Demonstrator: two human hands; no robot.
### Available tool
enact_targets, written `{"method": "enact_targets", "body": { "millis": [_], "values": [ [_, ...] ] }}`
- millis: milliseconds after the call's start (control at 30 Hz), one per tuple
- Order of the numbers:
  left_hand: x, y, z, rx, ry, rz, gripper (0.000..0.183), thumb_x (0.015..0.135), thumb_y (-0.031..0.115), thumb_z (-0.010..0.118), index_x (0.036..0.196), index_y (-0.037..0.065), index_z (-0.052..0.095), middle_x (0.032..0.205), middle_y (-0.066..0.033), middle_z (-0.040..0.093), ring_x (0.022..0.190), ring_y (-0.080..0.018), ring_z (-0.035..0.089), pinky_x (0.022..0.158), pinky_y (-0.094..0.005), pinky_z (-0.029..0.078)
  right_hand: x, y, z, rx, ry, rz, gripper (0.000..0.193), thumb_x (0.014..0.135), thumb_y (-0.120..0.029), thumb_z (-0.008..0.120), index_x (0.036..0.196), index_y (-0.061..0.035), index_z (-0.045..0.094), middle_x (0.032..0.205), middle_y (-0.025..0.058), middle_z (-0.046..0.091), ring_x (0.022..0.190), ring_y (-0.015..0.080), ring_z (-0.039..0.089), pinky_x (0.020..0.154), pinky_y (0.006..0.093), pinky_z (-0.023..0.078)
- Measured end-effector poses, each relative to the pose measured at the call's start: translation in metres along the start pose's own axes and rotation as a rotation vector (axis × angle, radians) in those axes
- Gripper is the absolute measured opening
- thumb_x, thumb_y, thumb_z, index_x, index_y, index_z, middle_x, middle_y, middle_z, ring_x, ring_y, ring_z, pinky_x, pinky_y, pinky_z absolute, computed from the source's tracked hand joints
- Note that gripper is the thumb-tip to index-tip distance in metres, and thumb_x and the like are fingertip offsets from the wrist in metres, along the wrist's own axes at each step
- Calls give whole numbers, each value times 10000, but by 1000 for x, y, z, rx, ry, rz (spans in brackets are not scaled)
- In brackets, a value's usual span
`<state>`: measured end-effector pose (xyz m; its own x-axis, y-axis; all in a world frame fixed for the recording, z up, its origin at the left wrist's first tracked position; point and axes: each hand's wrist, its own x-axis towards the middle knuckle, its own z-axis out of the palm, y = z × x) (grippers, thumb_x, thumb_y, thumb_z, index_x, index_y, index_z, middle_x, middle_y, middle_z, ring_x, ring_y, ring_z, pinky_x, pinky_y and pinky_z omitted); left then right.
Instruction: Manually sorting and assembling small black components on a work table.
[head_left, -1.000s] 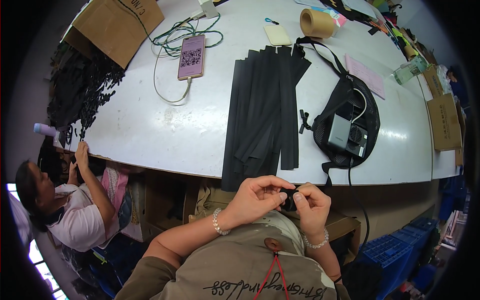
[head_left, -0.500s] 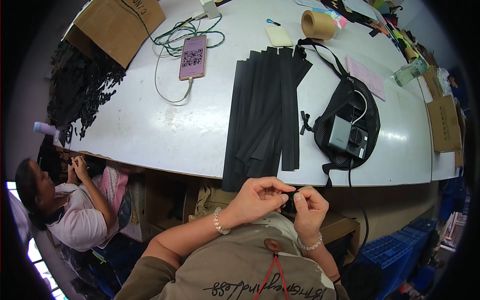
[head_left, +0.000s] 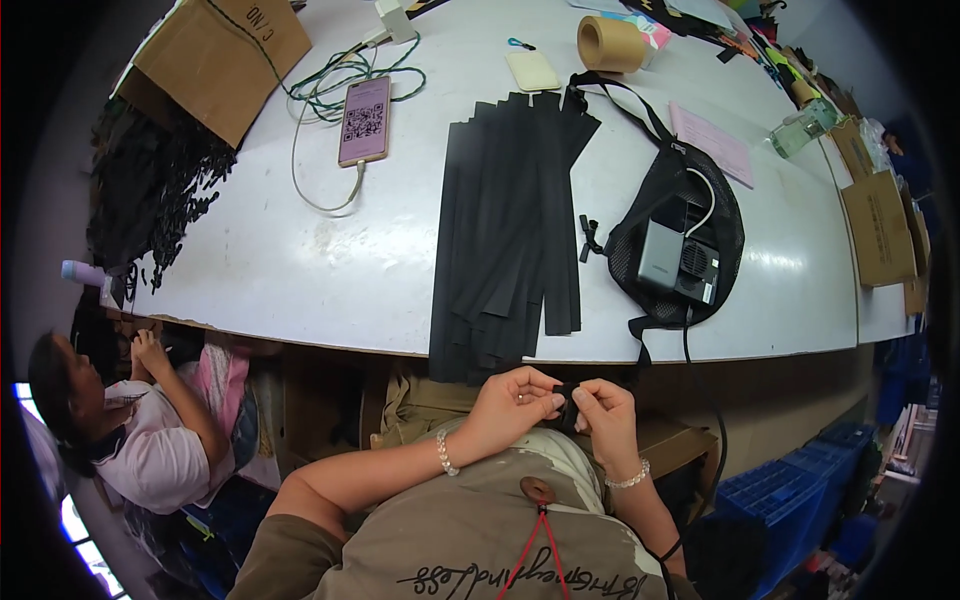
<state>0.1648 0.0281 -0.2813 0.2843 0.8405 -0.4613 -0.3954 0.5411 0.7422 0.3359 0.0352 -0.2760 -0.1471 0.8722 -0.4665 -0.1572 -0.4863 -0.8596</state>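
Both hands come together just off the table's front edge, pinching a small piece of black fabric strip (head_left: 569, 408). My left hand (head_left: 512, 408) grips one side of it between thumb and fingers. On its other side my right hand (head_left: 608, 412) holds it the same way. Part of the piece hangs below the fingertips; the rest is hidden by them. Directly beyond my left hand, a pile of long flat black fabric strips (head_left: 500, 220) lies on the white table (head_left: 260, 270), its near ends reaching the edge.
A black mesh bag (head_left: 625, 240) with electronic devices lies right of the pile, its cable running down past my right arm. A charging phone (head_left: 364, 120), tape roll (head_left: 610, 45) and cardboard box (head_left: 225, 60) spilling black cords lie farther back. Another person (head_left: 150, 430) sits at left.
The view has shifted slightly, so the table's things appear farther left. My hands still pinch the black piece, and more of it shows between the fingertips.
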Motion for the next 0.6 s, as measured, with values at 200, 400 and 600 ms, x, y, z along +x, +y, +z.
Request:
{"method": "enact_targets", "body": {
  "millis": [200, 400, 600],
  "values": [
    [16, -25, -6, -88, 123, -31, 191, 854, 86, 612, 985, -40, 553, 873, -69, 611, 767, -90, 596, 684, -215, 532, 23, 18, -10, 26, -41, 49, 70, 849, -62, 600, 848, 7, 610, 651, -3, 545, 509, 60, 485, 468, 192, 413],
    [20, -27, -9, -254, 137, -106, 170, 865, 132, 607, 976, 11, 561, 903, -42, 598, 796, -87, 584, 740, -225, 521, 29, 21, -5, 97, -11, 56, 76, 841, -67, 612, 837, 8, 618, 649, 7, 559, 503, 65, 491, 460, 196, 413],
    [21, -25, -10, -342, 121, -151, 172, 858, 123, 616, 982, 20, 557, 915, -31, 595, 808, -81, 583, 752, -229, 519, 27, 22, 0, 72, 37, -7, 64, 834, -49, 614, 829, 15, 619, 649, 10, 565, 495, 62, 485, 451, 195, 408]
  ]
}}
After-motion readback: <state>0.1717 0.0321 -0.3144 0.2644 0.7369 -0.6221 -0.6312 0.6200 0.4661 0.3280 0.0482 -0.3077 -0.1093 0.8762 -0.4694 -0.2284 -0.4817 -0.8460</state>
